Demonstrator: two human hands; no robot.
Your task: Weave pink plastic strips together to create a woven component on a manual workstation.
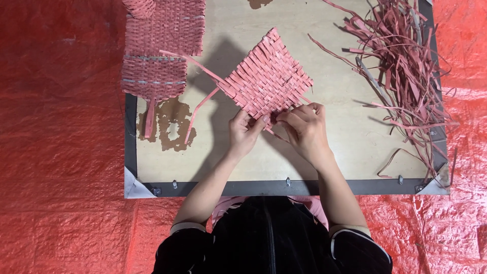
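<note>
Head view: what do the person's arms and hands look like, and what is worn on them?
Both forearms are bare. The left hand and right hand show no gloves, and no rings or watch can be made out. Dark sleeves are pushed up toward the elbows, each ending in a lighter cuff edge.

bare board (350, 137) between woven mat (266, 76) and loose strip pile (406, 66)

The near corner of the woven mat (266, 81) is hidden under the left hand (244, 133) and right hand (306, 129), so the strip ends they pinch cannot be made out. The stack of woven pieces (160, 48) and the heap of loose strips (406, 66) are both cut off by the top edge. The bench (350, 147) also runs out of view at the top.
</note>
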